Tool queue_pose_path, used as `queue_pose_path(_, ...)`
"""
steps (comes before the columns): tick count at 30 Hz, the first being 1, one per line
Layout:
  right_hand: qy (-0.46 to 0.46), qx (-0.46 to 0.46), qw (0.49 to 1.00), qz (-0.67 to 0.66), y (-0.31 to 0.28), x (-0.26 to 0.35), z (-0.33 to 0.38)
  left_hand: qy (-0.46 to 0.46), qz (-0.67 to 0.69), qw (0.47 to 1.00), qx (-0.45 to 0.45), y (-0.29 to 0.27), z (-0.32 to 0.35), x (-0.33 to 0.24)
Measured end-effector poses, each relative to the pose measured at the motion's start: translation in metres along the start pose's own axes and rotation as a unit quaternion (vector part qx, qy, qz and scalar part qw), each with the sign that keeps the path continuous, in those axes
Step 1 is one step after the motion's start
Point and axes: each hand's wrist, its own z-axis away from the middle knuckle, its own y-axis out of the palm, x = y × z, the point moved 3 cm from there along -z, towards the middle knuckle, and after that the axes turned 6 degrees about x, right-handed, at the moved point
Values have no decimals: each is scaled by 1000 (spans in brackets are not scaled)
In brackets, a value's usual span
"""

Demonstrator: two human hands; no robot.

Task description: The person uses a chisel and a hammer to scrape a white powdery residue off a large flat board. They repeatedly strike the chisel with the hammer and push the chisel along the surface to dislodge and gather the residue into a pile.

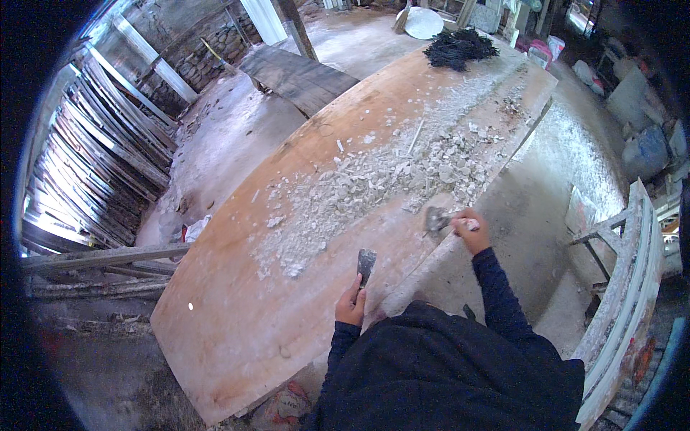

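My left hand (pixel 351 305) is closed round the handle of a putty knife (pixel 366 264), its dark flat blade pointing up and away from me over the table. Farther right, my right hand (pixel 471 231) grips the handle of a second scraper (pixel 436 218). That wider grey blade points left, low over the tabletop near its right edge; whether it touches the wood I cannot tell. Just beyond it spreads a heap of broken white plaster-like pieces (pixel 402 176), with chunks, thin strips and powder. Beneath lies a large brown wooden table (pixel 215 345), dusted white.
A bundle of black fibres (pixel 460 49) sits at the table's far end. To the left beyond stands a low dark board (pixel 298 77). Wooden poles (pixel 108 144) lean along the left side. A white-stained slatted wooden frame (pixel 640 266) stands at the right.
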Motion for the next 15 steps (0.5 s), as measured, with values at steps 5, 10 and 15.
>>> queue_pose_path(5,-160,-141,945,247,-45,22,-21,20,12,1000,18,-7,1,8)
queue_pose_path(10,24,134,990,26,8,37,1,-5,0,998,68,-16,-3,4)
queue_pose_path(15,1,65,990,128,-61,15,-50,19,7,993,116,-8,-20,0)
